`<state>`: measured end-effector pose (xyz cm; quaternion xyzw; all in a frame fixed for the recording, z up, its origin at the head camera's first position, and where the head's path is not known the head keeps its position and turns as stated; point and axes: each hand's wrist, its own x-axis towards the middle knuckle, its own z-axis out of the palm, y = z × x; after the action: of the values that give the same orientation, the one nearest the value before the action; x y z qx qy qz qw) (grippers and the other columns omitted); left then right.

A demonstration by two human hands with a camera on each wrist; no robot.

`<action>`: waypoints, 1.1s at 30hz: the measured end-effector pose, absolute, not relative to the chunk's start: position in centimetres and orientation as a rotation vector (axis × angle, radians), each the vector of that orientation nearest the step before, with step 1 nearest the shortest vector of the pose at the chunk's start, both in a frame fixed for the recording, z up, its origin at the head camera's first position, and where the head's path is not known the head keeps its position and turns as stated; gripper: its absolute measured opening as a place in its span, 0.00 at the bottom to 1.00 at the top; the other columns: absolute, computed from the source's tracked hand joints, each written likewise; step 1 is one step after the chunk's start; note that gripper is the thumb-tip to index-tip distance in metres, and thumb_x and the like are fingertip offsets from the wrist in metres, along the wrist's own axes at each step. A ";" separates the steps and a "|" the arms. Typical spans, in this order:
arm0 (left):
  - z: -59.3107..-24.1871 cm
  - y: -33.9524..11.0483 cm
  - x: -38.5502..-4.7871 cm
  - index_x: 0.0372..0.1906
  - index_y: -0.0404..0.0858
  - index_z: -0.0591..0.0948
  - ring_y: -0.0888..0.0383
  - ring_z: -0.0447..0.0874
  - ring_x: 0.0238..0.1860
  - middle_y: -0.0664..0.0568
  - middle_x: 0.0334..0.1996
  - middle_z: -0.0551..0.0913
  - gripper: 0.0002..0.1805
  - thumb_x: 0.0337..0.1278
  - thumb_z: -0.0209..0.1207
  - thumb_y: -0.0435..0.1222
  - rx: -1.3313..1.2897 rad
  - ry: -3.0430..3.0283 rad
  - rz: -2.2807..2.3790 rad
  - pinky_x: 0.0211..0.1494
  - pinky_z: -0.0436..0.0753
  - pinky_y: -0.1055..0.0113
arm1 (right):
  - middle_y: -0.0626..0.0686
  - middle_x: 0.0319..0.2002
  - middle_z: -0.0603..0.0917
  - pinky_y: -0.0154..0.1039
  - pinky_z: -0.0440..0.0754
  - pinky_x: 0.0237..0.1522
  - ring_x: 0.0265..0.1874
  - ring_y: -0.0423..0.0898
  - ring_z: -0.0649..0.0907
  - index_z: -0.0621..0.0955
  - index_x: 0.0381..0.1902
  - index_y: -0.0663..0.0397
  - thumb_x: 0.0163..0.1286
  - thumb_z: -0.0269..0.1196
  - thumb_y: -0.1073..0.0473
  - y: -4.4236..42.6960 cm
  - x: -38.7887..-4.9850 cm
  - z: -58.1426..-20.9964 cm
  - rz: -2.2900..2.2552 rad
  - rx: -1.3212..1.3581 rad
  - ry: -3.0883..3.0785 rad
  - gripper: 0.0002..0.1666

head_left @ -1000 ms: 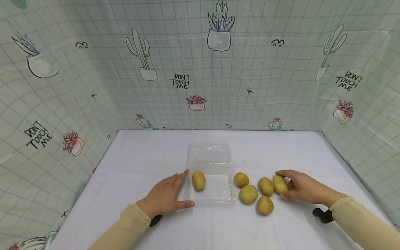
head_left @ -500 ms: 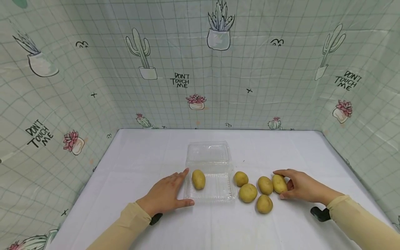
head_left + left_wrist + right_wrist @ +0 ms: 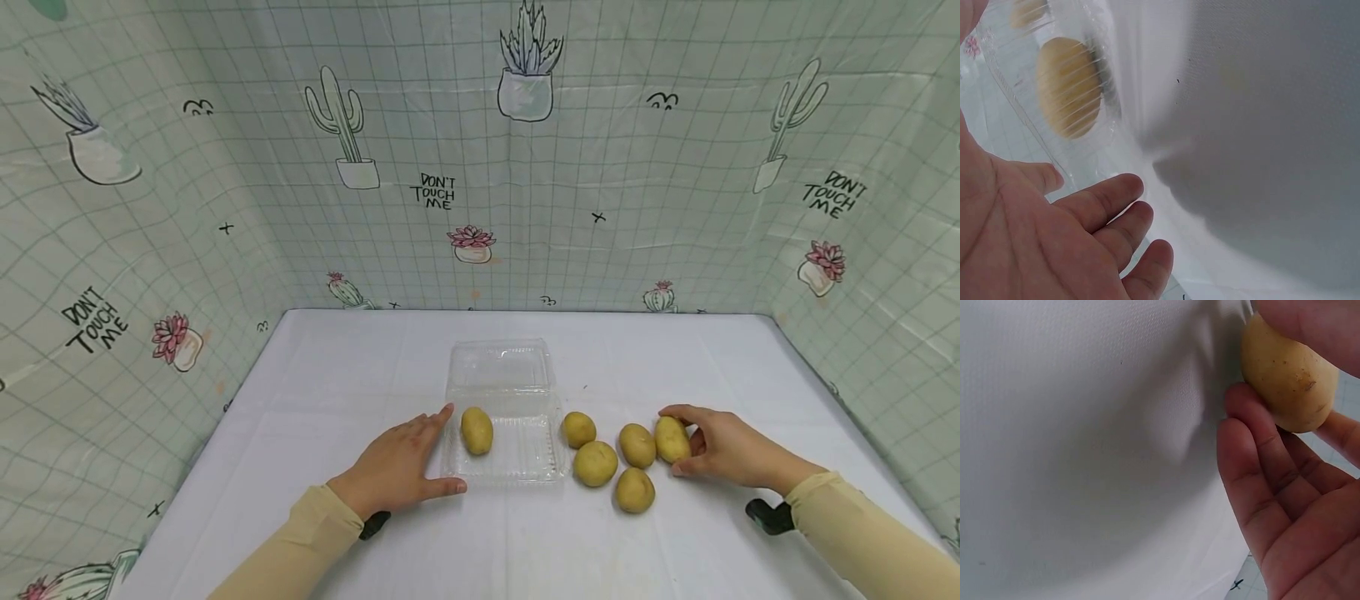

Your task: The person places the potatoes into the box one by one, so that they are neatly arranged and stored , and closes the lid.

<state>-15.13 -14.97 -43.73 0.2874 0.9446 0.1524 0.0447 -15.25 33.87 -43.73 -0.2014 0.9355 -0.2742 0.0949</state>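
Observation:
A clear plastic box (image 3: 525,446) with its lid folded back lies mid-table, one potato (image 3: 477,431) at the left inside it. My left hand (image 3: 397,467) touches the box's left edge, fingers spread and relaxed; the left wrist view shows the hand (image 3: 1054,231) beside the box with the potato (image 3: 1069,87) behind clear plastic. At the right, my right hand (image 3: 731,450) grips a potato (image 3: 672,439) between thumb and fingers. In the right wrist view that potato (image 3: 1288,372) sits between the thumb and the curled fingers of the hand (image 3: 1291,487).
Between the box and my right hand lie several more potatoes: one (image 3: 579,429) near the box's right edge, a larger one (image 3: 596,463), one (image 3: 637,445) beside the gripped potato and one (image 3: 635,490) nearer the front. Patterned cloth walls (image 3: 555,250) surround the white table (image 3: 360,358).

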 end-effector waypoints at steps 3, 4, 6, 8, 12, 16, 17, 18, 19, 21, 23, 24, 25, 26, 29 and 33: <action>-43.7 -14.9 -15.1 0.79 0.37 0.56 0.40 0.67 0.69 0.40 0.70 0.69 0.59 0.52 0.58 0.71 0.878 2.883 0.458 0.68 0.68 0.47 | 0.43 0.29 0.78 0.33 0.76 0.29 0.27 0.37 0.77 0.71 0.67 0.59 0.53 0.79 0.50 34.1 -15.2 -43.6 -0.812 -0.578 2.803 0.48; -43.7 -14.9 -15.1 0.78 0.37 0.56 0.40 0.67 0.69 0.40 0.70 0.69 0.59 0.52 0.58 0.71 0.877 2.881 0.459 0.68 0.68 0.47 | 0.43 0.29 0.78 0.33 0.77 0.29 0.28 0.38 0.77 0.71 0.67 0.59 0.53 0.79 0.51 34.2 -15.2 -43.5 -0.807 -0.577 2.811 0.47; -43.6 -14.9 -15.1 0.78 0.37 0.57 0.40 0.67 0.69 0.40 0.70 0.69 0.59 0.52 0.58 0.71 0.876 2.879 0.462 0.68 0.68 0.47 | 0.43 0.30 0.79 0.33 0.77 0.30 0.29 0.38 0.78 0.71 0.67 0.58 0.53 0.79 0.51 34.3 -15.2 -43.4 -0.811 -0.565 2.826 0.47; -43.5 -14.9 -15.1 0.78 0.37 0.57 0.40 0.67 0.69 0.40 0.70 0.69 0.59 0.52 0.58 0.71 0.874 2.876 0.465 0.68 0.67 0.47 | 0.44 0.32 0.79 0.34 0.78 0.30 0.29 0.39 0.78 0.71 0.67 0.59 0.53 0.79 0.52 34.4 -15.2 -43.2 -0.824 -0.572 2.832 0.47; -43.5 -14.8 -15.1 0.78 0.37 0.57 0.39 0.68 0.69 0.39 0.69 0.70 0.59 0.52 0.58 0.71 0.881 2.876 0.472 0.68 0.68 0.47 | 0.45 0.32 0.80 0.34 0.79 0.31 0.29 0.39 0.79 0.71 0.67 0.60 0.53 0.79 0.54 34.4 -15.3 -42.8 -0.834 -0.577 2.856 0.46; -43.5 -14.9 -15.1 0.78 0.36 0.57 0.39 0.68 0.68 0.39 0.69 0.70 0.59 0.52 0.58 0.71 0.884 2.874 0.480 0.68 0.68 0.47 | 0.46 0.34 0.80 0.34 0.79 0.31 0.30 0.39 0.79 0.71 0.68 0.60 0.54 0.78 0.57 34.1 -15.7 -42.2 -0.837 -0.576 2.878 0.46; -43.5 -14.9 -15.1 0.78 0.36 0.57 0.39 0.68 0.68 0.39 0.69 0.70 0.59 0.52 0.58 0.71 0.884 2.873 0.483 0.68 0.68 0.47 | 0.46 0.34 0.80 0.34 0.79 0.31 0.31 0.40 0.79 0.71 0.68 0.60 0.55 0.78 0.57 33.9 -15.8 -42.0 -0.841 -0.578 2.880 0.45; -43.5 -14.9 -15.1 0.78 0.36 0.57 0.39 0.68 0.68 0.39 0.69 0.70 0.59 0.52 0.58 0.71 0.883 2.872 0.485 0.68 0.68 0.47 | 0.46 0.35 0.80 0.34 0.79 0.31 0.31 0.40 0.79 0.71 0.69 0.60 0.55 0.78 0.57 33.7 -16.0 -41.8 -0.845 -0.579 2.879 0.45; -43.5 -14.9 -15.1 0.78 0.36 0.57 0.39 0.68 0.68 0.38 0.69 0.70 0.59 0.52 0.58 0.71 0.882 2.871 0.489 0.68 0.68 0.47 | 0.47 0.35 0.80 0.34 0.80 0.31 0.31 0.40 0.79 0.70 0.69 0.59 0.56 0.77 0.58 33.5 -16.1 -41.6 -0.855 -0.579 2.874 0.45; -43.5 -15.0 -15.1 0.78 0.36 0.57 0.39 0.68 0.68 0.38 0.69 0.70 0.59 0.52 0.58 0.71 0.879 2.869 0.491 0.68 0.68 0.46 | 0.47 0.35 0.81 0.35 0.80 0.31 0.30 0.40 0.80 0.70 0.69 0.58 0.56 0.77 0.59 32.9 -16.4 -41.0 -0.879 -0.584 2.862 0.45; -43.5 -15.0 -15.1 0.78 0.36 0.57 0.39 0.68 0.68 0.39 0.69 0.70 0.59 0.52 0.58 0.71 0.882 2.870 0.491 0.68 0.68 0.47 | 0.46 0.35 0.81 0.35 0.81 0.31 0.30 0.40 0.81 0.70 0.70 0.55 0.57 0.77 0.59 32.3 -16.7 -40.5 -0.895 -0.595 2.846 0.45; -43.5 -15.0 -15.1 0.78 0.36 0.57 0.39 0.68 0.68 0.39 0.69 0.70 0.59 0.53 0.58 0.70 0.884 2.870 0.491 0.68 0.68 0.47 | 0.47 0.35 0.81 0.35 0.81 0.30 0.29 0.40 0.81 0.70 0.70 0.55 0.57 0.77 0.59 32.0 -16.8 -40.3 -0.907 -0.605 2.835 0.45; -43.5 -15.0 -15.1 0.78 0.36 0.57 0.39 0.68 0.68 0.39 0.69 0.70 0.59 0.53 0.58 0.70 0.887 2.870 0.491 0.68 0.68 0.47 | 0.47 0.35 0.82 0.35 0.81 0.31 0.29 0.40 0.82 0.69 0.70 0.54 0.57 0.77 0.58 31.7 -16.9 -40.1 -0.916 -0.611 2.823 0.45; -43.4 -15.0 -15.1 0.78 0.36 0.57 0.39 0.68 0.68 0.39 0.69 0.70 0.58 0.53 0.59 0.70 0.890 2.872 0.493 0.68 0.68 0.47 | 0.46 0.36 0.82 0.35 0.82 0.31 0.29 0.40 0.82 0.69 0.70 0.53 0.57 0.77 0.57 31.4 -17.0 -39.9 -0.923 -0.616 2.813 0.45; -43.4 -15.0 -15.0 0.78 0.36 0.57 0.39 0.68 0.68 0.39 0.69 0.70 0.59 0.52 0.59 0.70 0.893 2.873 0.497 0.67 0.69 0.46 | 0.49 0.41 0.82 0.36 0.83 0.32 0.30 0.40 0.82 0.70 0.70 0.52 0.57 0.77 0.55 30.3 -17.4 -39.4 -0.939 -0.654 2.786 0.46; -43.3 -15.0 -14.9 0.78 0.36 0.57 0.39 0.69 0.67 0.38 0.68 0.71 0.59 0.52 0.59 0.70 0.890 2.872 0.504 0.67 0.69 0.46 | 0.52 0.51 0.80 0.36 0.83 0.35 0.31 0.40 0.83 0.71 0.69 0.50 0.56 0.78 0.57 28.5 -17.8 -38.9 -0.951 -0.716 2.770 0.45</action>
<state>-14.94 -14.99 -43.35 0.2917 0.9410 0.1650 0.0464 -17.84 28.54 -38.87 -0.2372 0.9168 -0.3149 0.0633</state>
